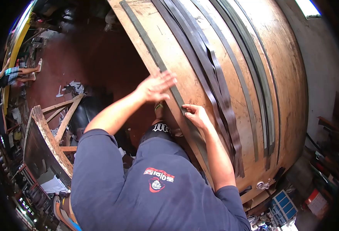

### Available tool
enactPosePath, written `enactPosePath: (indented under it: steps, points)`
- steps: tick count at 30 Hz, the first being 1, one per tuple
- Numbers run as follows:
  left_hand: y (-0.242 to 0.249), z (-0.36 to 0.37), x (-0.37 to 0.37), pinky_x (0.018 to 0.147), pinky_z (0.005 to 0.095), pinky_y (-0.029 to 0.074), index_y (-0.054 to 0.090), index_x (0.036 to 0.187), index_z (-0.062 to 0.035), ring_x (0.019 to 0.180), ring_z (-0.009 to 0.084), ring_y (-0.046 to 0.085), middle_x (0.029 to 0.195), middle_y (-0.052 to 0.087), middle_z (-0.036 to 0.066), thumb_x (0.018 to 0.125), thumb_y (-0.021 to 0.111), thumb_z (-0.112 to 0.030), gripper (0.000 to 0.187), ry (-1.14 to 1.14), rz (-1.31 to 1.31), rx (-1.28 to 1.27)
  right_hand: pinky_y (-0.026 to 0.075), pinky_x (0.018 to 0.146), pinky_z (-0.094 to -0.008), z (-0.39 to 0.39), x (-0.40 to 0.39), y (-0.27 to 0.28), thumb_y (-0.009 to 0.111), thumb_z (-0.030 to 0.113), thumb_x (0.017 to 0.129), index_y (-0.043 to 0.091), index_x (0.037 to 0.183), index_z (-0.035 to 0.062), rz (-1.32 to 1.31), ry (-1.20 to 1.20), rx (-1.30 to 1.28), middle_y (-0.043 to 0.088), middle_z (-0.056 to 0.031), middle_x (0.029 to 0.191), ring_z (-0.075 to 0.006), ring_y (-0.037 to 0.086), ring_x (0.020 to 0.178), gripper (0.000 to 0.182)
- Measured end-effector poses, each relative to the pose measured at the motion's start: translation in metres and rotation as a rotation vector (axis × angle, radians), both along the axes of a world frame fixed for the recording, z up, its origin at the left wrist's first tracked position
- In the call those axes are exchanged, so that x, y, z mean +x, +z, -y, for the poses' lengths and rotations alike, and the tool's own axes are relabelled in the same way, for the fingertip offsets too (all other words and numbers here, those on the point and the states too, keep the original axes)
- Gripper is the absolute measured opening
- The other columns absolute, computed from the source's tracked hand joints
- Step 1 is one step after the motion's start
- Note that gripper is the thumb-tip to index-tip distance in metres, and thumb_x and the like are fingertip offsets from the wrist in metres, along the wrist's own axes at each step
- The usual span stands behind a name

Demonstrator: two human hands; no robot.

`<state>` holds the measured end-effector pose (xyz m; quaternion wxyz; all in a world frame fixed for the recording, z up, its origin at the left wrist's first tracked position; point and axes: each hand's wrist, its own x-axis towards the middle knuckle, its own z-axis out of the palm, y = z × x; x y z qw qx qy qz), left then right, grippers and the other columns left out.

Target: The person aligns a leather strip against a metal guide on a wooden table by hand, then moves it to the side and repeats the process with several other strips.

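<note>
Light: I see even daylight, bright skylight (307, 7) glaring top right | Shadows: soft, dim floor left | Quality: strong fisheye bend, black vignette corners, raised left hand (156, 85) slightly motion-blurred

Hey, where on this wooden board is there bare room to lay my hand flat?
The wooden board is bare between the single edge strip, pinched by the right hand, and the dark strip bundle. Another bare band runs right of the grey strips. The middle is crowded with strips. The left hand hovers over the edge.
</note>
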<state>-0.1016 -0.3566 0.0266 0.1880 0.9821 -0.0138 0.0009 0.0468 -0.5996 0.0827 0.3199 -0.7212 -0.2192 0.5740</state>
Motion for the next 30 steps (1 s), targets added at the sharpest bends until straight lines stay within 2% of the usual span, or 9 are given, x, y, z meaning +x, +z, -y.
enactPosePath:
  steps: [4, 7, 10, 13, 14, 18, 21, 25, 30]
  points:
    - [0.029, -0.075, 0.015, 0.118, 0.0521, 0.008, 0.022, 0.152, -0.0084, 0.149, 0.0243, 0.007, 0.161, 0.012, 0.008, 0.094, 0.041, -0.056, 0.077, 0.33, -0.304, 0.394, 0.05, 0.084, -0.0274, 0.003, -0.004, -0.009, 0.06, 0.006, 0.078, 0.066, 0.118, 0.0019, 0.04, -0.027, 0.042, 0.07, -0.012, 0.103, -0.013, 0.063, 0.093, 0.04]
    - [0.005, -0.058, 0.022, 0.117, 0.0556, 0.008, 0.021, 0.15, 0.0007, 0.149, 0.0307, 0.008, 0.16, 0.012, 0.018, 0.098, 0.036, -0.05, 0.074, 0.636, 0.03, 0.377, 0.05, 0.084, -0.0274, 0.007, -0.006, -0.014, 0.061, 0.007, 0.08, 0.066, 0.118, 0.0023, 0.112, -0.009, 0.115, 0.069, -0.0095, 0.101, -0.0125, 0.061, 0.091, 0.039]
    - [0.008, 0.035, 0.039, 0.114, 0.0621, 0.01, 0.022, 0.147, 0.0078, 0.147, 0.0385, 0.01, 0.156, 0.012, 0.027, 0.094, 0.045, -0.049, 0.082, 0.884, -0.05, 0.136, 0.05, 0.085, -0.0285, 0.011, -0.002, -0.021, 0.065, 0.008, 0.083, 0.06, 0.126, 0.0028, 0.078, 0.042, 0.149, 0.068, -0.0105, 0.104, -0.0147, 0.062, 0.091, 0.044]
    - [-0.015, 0.094, 0.043, 0.114, 0.0616, 0.009, 0.024, 0.148, 0.0042, 0.147, 0.0368, 0.008, 0.158, 0.013, 0.022, 0.092, 0.051, -0.046, 0.08, 1.024, 0.024, 0.07, 0.048, 0.088, -0.0272, 0.021, 0.004, -0.026, 0.063, 0.001, 0.086, 0.046, 0.139, 0.004, -0.182, 0.003, 0.221, 0.066, -0.0101, 0.105, -0.0142, 0.06, 0.097, 0.056]
    - [-0.014, 0.096, 0.046, 0.115, 0.0606, 0.009, 0.026, 0.148, 0.0018, 0.147, 0.0357, 0.009, 0.158, 0.015, 0.02, 0.091, 0.053, -0.044, 0.079, 1.06, 0.082, 0.058, 0.047, 0.092, -0.0287, 0.029, 0.005, -0.038, 0.061, -0.004, 0.087, 0.033, 0.146, 0.0043, -0.188, 0.033, 0.269, 0.063, -0.0141, 0.113, -0.0162, 0.059, 0.103, 0.067]
    - [-0.011, 0.097, 0.046, 0.116, 0.0584, 0.009, 0.029, 0.148, -0.0003, 0.148, 0.0311, 0.009, 0.159, 0.014, 0.017, 0.093, 0.05, -0.043, 0.073, 1.081, 0.054, 0.093, 0.045, 0.099, -0.0309, 0.049, -0.001, -0.019, 0.063, -0.005, 0.086, 0.028, 0.149, 0.0067, -0.414, -0.061, 0.339, 0.054, -0.0184, 0.131, -0.0195, 0.056, 0.114, 0.073]
    - [-0.013, 0.096, 0.047, 0.117, 0.0563, 0.009, 0.028, 0.149, -0.0038, 0.148, 0.0299, 0.007, 0.16, 0.012, 0.015, 0.094, 0.047, -0.045, 0.072, 1.098, 0.009, 0.11, 0.043, 0.103, -0.0365, 0.074, 0.001, -0.029, 0.068, 0.003, 0.084, 0.03, 0.149, 0.0101, -0.289, -0.005, 0.315, 0.052, -0.0242, 0.133, -0.0269, 0.054, 0.119, 0.075]
    - [-0.01, 0.096, 0.048, 0.118, 0.052, 0.008, 0.024, 0.151, -0.0064, 0.149, 0.027, 0.006, 0.161, 0.011, 0.012, 0.096, 0.042, -0.049, 0.072, 1.112, -0.02, 0.123, 0.05, 0.093, -0.0356, 0.097, 0.002, -0.024, 0.067, 0.003, 0.084, 0.035, 0.148, 0.0169, 0.024, 0.165, 0.227, 0.061, -0.02, 0.121, -0.0233, 0.062, 0.105, 0.072]
    - [-0.008, 0.097, 0.049, 0.12, 0.0487, 0.006, 0.019, 0.153, -0.0095, 0.149, 0.0224, 0.001, 0.162, 0.006, 0.009, 0.097, 0.04, -0.047, 0.07, 1.123, -0.1, 0.156, 0.051, 0.082, -0.0292, 0.111, 0.0, -0.025, 0.069, 0.006, 0.085, 0.05, 0.14, 0.0162, 0.04, 0.182, 0.204, 0.066, -0.012, 0.108, -0.0148, 0.063, 0.088, 0.059]
